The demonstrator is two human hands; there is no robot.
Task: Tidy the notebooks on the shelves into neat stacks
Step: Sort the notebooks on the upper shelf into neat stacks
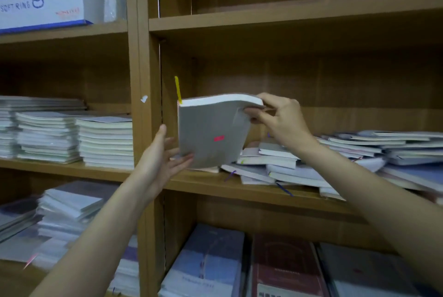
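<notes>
Head view shows the right hand pinching the upper right corner of a grey soft-covered notebook, thumb under the cover and fingers curled over the white page edge, so the book hangs upright and slightly bowed in front of the middle shelf bay. A yellow ribbon marker sticks up from its top corner on the side away from the pinch, and a small pink sticker sits on the cover below it. The left hand is spread, palm facing the book, with straight fingertips touching the lower corner opposite the grip; it supports rather than holds.

Just below and beyond the gripping hand lies a loose heap of pale notebooks sprawled at odd angles along the wooden shelf board, running on to a rough pile further out on that side. That bay still looks largely unsorted. On the far side of the supporting hand, past the upright divider, squared white stacks already stand in order. The stacks beneath them lean unevenly and probably need work too. My judgement: early to midway, with this book yet to be placed.
</notes>
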